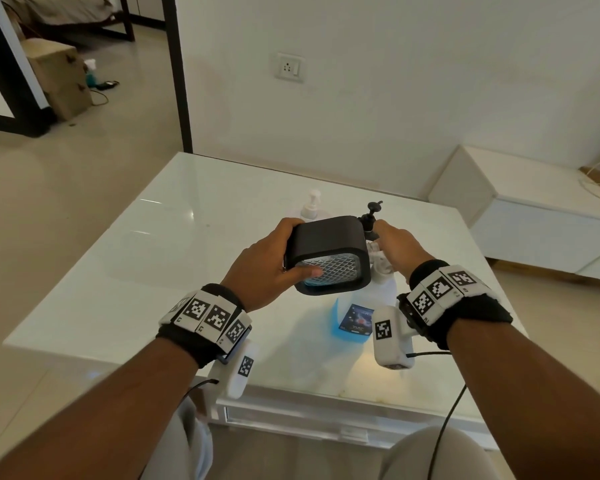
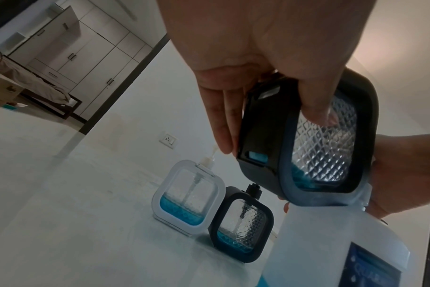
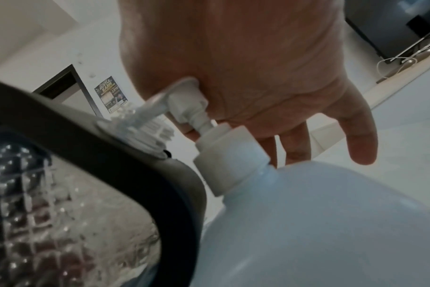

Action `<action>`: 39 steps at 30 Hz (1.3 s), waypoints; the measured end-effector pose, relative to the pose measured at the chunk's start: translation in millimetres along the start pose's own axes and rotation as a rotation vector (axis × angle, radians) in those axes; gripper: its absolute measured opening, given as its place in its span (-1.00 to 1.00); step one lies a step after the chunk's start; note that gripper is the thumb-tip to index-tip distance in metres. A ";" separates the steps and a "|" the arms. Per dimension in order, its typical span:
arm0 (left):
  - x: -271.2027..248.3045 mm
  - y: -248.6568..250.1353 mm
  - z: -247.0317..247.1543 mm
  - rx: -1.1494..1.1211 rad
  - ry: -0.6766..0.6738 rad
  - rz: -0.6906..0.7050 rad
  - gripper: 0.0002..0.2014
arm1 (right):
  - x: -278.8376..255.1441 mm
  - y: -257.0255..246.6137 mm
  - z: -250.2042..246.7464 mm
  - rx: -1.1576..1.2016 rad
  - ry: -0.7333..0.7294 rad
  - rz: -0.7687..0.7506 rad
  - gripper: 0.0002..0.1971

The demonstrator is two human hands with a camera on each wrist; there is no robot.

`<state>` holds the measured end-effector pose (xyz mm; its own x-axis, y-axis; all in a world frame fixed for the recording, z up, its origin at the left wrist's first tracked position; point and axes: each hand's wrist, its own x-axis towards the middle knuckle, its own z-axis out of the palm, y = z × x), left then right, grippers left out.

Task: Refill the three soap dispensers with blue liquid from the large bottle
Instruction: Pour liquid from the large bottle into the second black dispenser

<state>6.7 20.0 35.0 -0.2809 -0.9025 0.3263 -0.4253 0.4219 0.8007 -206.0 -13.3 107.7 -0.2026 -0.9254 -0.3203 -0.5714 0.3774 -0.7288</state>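
I am on the filling step for one dispenser. My left hand point(image 1: 262, 268) grips the black dispenser point(image 1: 329, 254) off the table, tilted, thumb across its ribbed clear window and fingers curled round the far side of the frame. In the left wrist view a little blue liquid lies pooled in the lower corner of that window, so by my reckoning it is far from full.

My right hand point(image 1: 397, 245) rests on the white pump head point(image 3: 182, 97) of the large bottle point(image 1: 361, 317), palm pressing on the top, fingers spread and relaxed beyond it rather than wrapped round anything. The bottle stands on the white table point(image 1: 194, 216), near me and right of centre, its blue level low behind the label. The pump spout reaches to the top edge of the black dispenser at its threaded opening; whether liquid is running I cannot tell, the view there is blurred.

Two other dispensers stand on the far side of the table, touching each other: a white-framed one point(image 2: 188, 194) to the left and a second black-framed one point(image 2: 242, 223) to its right, both with pumps fitted and a shallow blue layer at the bottom.

Next, I judge, I must keep the opening right under the spout and pump with steady downward strokes, holding the dispenser still so nothing runs down the frame.
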 end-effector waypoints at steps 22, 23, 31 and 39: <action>-2.8 4.1 -1.8 -0.031 -0.008 0.004 -0.27 | 4.3 -2.7 0.1 -0.129 0.018 -0.009 -0.67; -2.8 4.3 -1.6 -0.032 -0.011 0.001 -0.27 | 3.7 -2.7 0.1 -0.133 0.025 -0.010 -0.65; -3.7 7.9 -2.3 -0.007 -0.007 0.016 -0.34 | 2.3 -4.1 -3.4 -0.150 -0.008 -0.015 -0.59; -3.3 6.0 -1.7 0.001 -0.007 0.014 -0.32 | 5.3 -4.6 -2.4 -0.100 -0.016 -0.012 -0.62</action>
<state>6.6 25.4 39.6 -0.2927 -0.8960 0.3339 -0.4219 0.4344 0.7958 -206.3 -20.1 110.8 -0.1824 -0.9290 -0.3221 -0.6508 0.3597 -0.6687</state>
